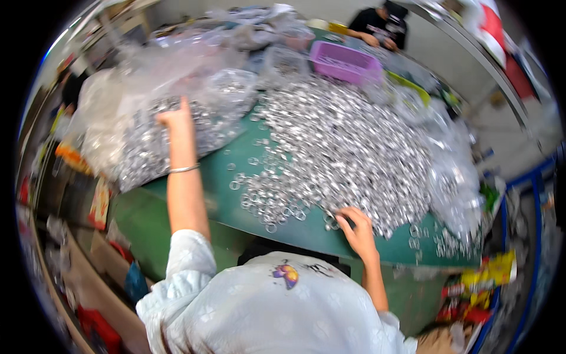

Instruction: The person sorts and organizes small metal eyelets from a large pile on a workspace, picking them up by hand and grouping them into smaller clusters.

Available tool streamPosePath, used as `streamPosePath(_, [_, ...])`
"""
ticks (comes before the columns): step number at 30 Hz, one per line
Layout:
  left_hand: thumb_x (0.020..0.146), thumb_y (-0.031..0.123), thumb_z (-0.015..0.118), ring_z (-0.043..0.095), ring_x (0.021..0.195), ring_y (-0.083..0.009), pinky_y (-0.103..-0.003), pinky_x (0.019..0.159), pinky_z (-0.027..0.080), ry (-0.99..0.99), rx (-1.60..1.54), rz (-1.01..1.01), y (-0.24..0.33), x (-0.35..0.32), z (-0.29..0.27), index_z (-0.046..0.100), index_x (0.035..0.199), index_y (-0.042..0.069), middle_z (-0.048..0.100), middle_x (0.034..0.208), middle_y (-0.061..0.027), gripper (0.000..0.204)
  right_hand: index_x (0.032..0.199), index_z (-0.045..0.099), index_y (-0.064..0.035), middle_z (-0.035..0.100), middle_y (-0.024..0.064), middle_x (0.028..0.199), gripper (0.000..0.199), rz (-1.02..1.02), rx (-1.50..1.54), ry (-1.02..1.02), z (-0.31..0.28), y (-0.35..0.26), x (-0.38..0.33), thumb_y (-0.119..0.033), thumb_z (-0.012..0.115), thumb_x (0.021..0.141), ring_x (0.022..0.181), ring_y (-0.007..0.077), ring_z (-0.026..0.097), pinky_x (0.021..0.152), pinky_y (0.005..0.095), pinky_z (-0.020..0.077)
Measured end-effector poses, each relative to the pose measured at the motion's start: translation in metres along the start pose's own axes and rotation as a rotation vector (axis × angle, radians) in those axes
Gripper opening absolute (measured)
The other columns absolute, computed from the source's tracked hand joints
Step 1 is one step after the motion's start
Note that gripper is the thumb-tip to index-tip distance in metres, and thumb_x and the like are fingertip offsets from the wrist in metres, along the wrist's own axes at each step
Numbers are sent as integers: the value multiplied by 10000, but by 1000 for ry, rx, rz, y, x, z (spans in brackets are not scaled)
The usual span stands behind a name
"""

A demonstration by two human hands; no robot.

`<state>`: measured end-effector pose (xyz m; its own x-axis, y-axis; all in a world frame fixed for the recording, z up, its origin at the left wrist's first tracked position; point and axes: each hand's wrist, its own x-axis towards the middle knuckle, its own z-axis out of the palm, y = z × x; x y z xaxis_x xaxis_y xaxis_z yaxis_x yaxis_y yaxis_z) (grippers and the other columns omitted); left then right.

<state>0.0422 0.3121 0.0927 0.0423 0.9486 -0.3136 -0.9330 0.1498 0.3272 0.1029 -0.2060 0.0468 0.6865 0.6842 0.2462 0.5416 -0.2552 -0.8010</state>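
Note:
My left hand (178, 116) reaches out over a clear plastic bag (221, 79) filled with small shiny metal rings (144, 138). Its thumb and a finger point apart; the other fingers are hard to make out. A bracelet (184, 169) circles that wrist. Down at the front edge of a large heap of silver metal rings (354, 153), my right hand (358, 232) has its thumb and forefinger apart, close to a few rings. I see nothing held in it. The heap lies on a green table (236, 203), with loose rings scattered at its left side.
Behind the heap stands a purple plastic basket (348, 62). More clear bags (454, 177) line the right side of the table. A co-worker (383, 26) sits at the far side. Cardboard (97, 277) stands at lower left, yellow and red packages (483, 283) at lower right.

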Motion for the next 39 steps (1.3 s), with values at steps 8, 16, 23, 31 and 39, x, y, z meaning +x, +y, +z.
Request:
streamPosePath(8, [826,11,328,297,1270,-401,-571,1016,321,-205,-311,-704,18,72,1,227,1336,-87,263,1385,-260,530,832,619,10,601,126,850,81,-77,-193,236,2,27,-47,-58,622,788,825,296,567,741,362,443])
streamPosePath(16, [912,84,412,293,1241,-375,-533,992,349,-1673,61,-1013,135,-249,-5,203,1305,13,217,1344,-243,451,1073,563,-37,476,137,1152,381,84,-611,525,0,49,-63,-183,679,741,1078,326,415,889,433,319])
streamPosePath(23, [824,356,492,452,1135,-425,-559,958,334,-2834,34,-799,213,-346,-20,546,1066,-55,514,1159,-284,480,1241,451,-30,360,261,1280,667,192,-755,397,8,65,-46,-490,602,782,1254,463,233,1003,574,183])
streamPosePath(31, [760,351,519,464,1128,-367,-569,964,315,-3082,-110,-381,273,-431,5,537,1143,57,524,1190,-168,482,1143,596,-100,444,232,1224,588,157,-717,357,35,48,-19,-482,666,702,1214,449,327,977,580,234])
streamPosePath(39, [884,136,377,569,925,-445,-556,844,424,-2761,-960,-557,206,-422,14,562,1049,-40,572,1012,-309,304,1195,510,-36,340,291,1279,650,224,-835,454,-15,70,-37,-390,707,688,1236,474,255,1011,596,153])
